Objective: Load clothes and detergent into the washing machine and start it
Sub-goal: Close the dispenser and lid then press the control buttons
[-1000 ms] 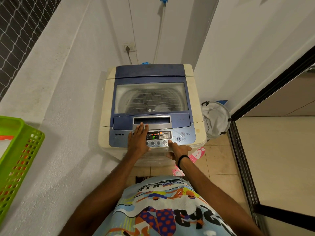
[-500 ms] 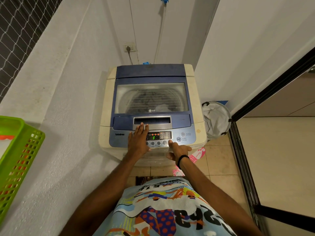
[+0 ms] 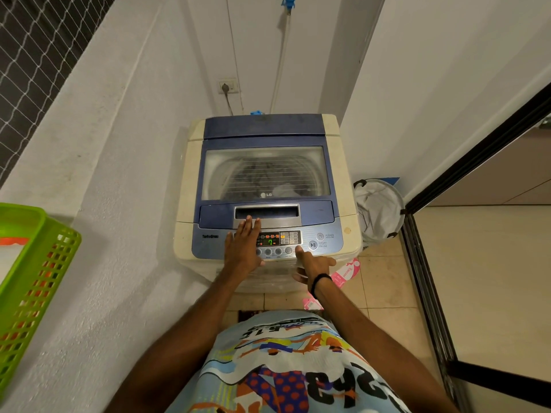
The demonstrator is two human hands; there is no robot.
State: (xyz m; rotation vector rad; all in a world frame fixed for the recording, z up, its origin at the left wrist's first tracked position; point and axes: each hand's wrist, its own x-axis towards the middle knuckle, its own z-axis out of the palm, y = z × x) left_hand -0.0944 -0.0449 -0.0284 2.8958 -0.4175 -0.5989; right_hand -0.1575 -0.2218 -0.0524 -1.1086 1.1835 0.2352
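The cream and blue top-loading washing machine (image 3: 185,222) stands against the back wall with its lid (image 3: 265,171) down. Dark and white clothes (image 3: 268,181) show through the lid's window. My left hand (image 3: 243,248) lies flat, fingers together, on the control panel (image 3: 325,247) left of the lit display (image 3: 269,239), which shows a green 7. My right hand (image 3: 313,263) has its index finger stretched onto the rightmost button of the row below the display; the other fingers are curled. Neither hand holds anything.
A grey laundry hamper (image 3: 378,208) stands right of the machine. A pink packet (image 3: 346,272) lies on the tiled floor below it. A green plastic basket (image 3: 32,281) sits on the ledge at left. A dark sliding-door frame (image 3: 423,281) runs along the right.
The green display reading has changed from F to 7. Both hands stay in almost the same place on the panel.
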